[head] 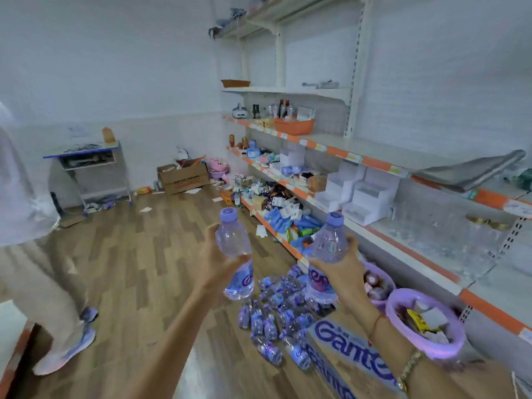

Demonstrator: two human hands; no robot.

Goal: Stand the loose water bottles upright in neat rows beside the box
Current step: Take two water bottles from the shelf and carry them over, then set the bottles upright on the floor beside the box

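Observation:
My left hand (214, 262) grips a clear water bottle (234, 240) with a purple cap and label, held upright in the air. In my right hand (342, 272) is a second such bottle (326, 249), also upright. Below them, on the wooden floor, several loose bottles (270, 321) lie on their sides in a heap. The white Ganten box (345, 347) with blue lettering lies flat just right of the heap, under my right forearm.
Shelving (374, 162) with orange edge strips runs along the right, cluttered with goods. Two purple baskets (426, 321) sit on the floor by the box. Another person's legs and shoes (66, 349) stand at left. A cardboard box (182, 177) and desk (86, 159) stand at the back.

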